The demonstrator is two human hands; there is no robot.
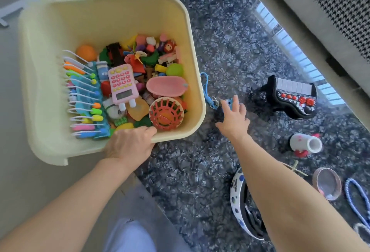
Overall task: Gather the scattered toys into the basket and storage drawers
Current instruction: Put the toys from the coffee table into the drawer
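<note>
Beside basket [200,83], near edge gripped by left hand [130,147]: right hand [234,117] reaching, fingers spread, empty, needing firm pinch on blue keychain [208,93].

A dark marbled rug [230,31] lies on pale floor tiles [12,111], with a houndstooth-patterned sofa [340,1] along its far edge and a white furniture leg [30,1] nearby.

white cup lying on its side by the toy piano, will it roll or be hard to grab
The white cup lies on its side on the glossy dark floor, so a nudge would probably roll it. It looks like light, stiff plastic, and its open mouth should give fingers an easy hold.
</note>
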